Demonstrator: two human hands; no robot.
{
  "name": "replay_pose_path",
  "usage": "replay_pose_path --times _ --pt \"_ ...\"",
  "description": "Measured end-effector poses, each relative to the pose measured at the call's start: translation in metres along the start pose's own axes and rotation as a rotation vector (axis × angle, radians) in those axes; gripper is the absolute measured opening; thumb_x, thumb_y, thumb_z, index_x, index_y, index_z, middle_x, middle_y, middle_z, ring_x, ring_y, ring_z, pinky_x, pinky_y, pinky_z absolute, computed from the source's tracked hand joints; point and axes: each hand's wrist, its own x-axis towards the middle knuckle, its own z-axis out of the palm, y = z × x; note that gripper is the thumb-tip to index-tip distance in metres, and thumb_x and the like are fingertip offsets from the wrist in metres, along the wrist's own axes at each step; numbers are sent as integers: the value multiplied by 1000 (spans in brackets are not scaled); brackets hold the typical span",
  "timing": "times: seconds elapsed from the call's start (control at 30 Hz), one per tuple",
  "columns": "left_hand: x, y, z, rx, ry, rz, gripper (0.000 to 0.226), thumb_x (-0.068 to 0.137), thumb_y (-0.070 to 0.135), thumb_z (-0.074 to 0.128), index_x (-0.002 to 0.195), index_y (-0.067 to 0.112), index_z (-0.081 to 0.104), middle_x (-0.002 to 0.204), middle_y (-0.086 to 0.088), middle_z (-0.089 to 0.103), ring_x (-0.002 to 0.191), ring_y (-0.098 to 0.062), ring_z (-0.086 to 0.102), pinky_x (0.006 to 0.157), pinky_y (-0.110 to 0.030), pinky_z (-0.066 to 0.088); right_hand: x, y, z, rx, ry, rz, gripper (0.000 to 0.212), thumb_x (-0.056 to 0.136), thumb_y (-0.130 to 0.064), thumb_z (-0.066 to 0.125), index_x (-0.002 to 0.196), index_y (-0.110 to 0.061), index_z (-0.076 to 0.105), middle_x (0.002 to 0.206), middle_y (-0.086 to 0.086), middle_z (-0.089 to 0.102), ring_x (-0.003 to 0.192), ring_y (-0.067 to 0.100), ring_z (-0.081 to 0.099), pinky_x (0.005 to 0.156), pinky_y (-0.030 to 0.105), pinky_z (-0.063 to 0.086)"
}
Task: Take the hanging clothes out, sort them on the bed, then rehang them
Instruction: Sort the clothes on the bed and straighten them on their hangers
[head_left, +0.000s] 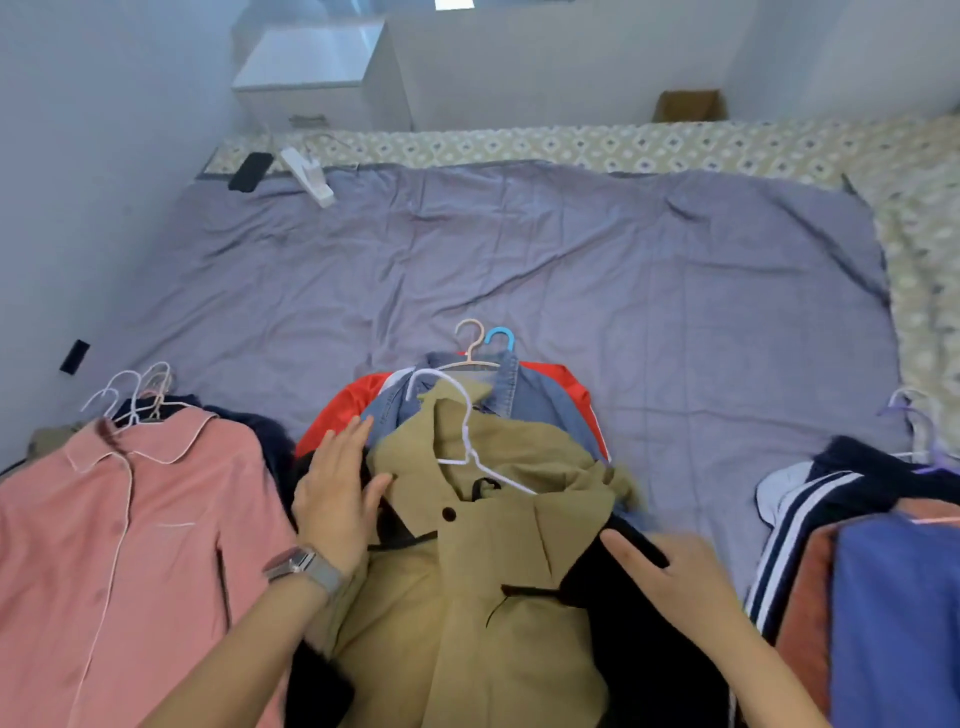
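Three piles of clothes on hangers lie along the near edge of the bed. A khaki coat (488, 561) on a white hanger (457, 426) tops the middle pile, over a denim shirt (498, 384) and a red garment (343, 405). My left hand (337, 493) lies flat with straight fingers on the pile's left side, beside the coat's collar. My right hand (675, 571) rests with spread fingers on the coat's right edge, over dark cloth. A pink pyjama shirt (135, 545) tops the left pile. Navy striped trousers (810, 509) and a blue garment (893, 613) form the right pile.
The grey-purple sheet (519, 260) covers the bed beyond the piles. A black phone (251, 171) and a white power strip (306, 174) lie at the far left corner. A white cabinet (317, 67) stands behind the bed, and a wall runs along the left.
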Motion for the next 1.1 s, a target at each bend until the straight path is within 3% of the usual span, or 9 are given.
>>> replay_pose_path --times 0.07,0.13,0.33,0.43,0.5,0.63,0.8,0.97,1.1 --pt "4 23 -6 96 -208 43 42 88 49 42 128 38 46 128 19 48 132 -10 36 101 -38 19 -13 -3 -13 -38 -26 20 56 84 -48 63 50 -17 31 42 -6 29 42 7 30 44 22 22" --pt "1 44 -12 189 -384 136 48 74 63 11 89 43 52 95 15 61 109 -11 56 91 -33 22 -26 -11 -20 -62 -14 41 57 82 -52 64 50 -17 33 43 -6 32 43 6 31 45 21 22" --pt "-53 49 -49 6 -286 323 39 78 59 15 65 31 39 53 11 41 68 -22 59 65 -31 28 -81 -34 -38 -149 69 -7 63 69 -70 59 49 -15 35 45 -4 33 44 8 30 49 28 25" --pt "-99 46 -78 -119 -223 321 42 81 58 23 64 23 39 54 6 45 59 -19 51 59 -38 38 -123 -53 -39 -236 167 -75 60 62 -76 56 56 -18 41 48 -3 40 48 11 34 50 29 29" --pt "-128 48 -98 -182 -176 328 37 82 57 25 61 27 33 53 7 43 58 -18 48 58 -40 39 -153 -70 -37 -251 241 -140 41 60 -74 60 75 -36 52 54 -10 47 55 8 43 57 29 37" --pt "-186 61 -143 -208 -136 392 33 81 56 24 60 31 32 53 7 43 61 -19 50 58 -36 36 -221 -104 -32 -406 245 -341 67 60 -78 58 120 -51 47 94 -26 59 90 -2 54 77 20 41" --pt "-257 64 -213 -269 -65 434 30 83 52 26 59 35 30 52 11 40 59 -13 45 59 -31 28 -313 -150 -18 -500 559 -555 49 67 -75 51 100 -41 63 92 -19 68 85 4 62 66 20 44" --pt "-305 67 -292 -338 -4 487 25 89 37 39 64 35 41 59 11 47 65 -11 47 63 -32 35 -397 -201 -12 -550 879 -658 42 70 -68 52 80 -31 70 65 -7 69 63 21 68 50 27 44" --pt "-338 75 -346 -331 48 560 28 90 38 41 77 19 57 72 4 62 76 -18 58 71 -37 46 -454 -223 -14 -450 961 -639 43 69 -67 55 84 -30 71 72 -7 71 70 22 69 58 33 51"
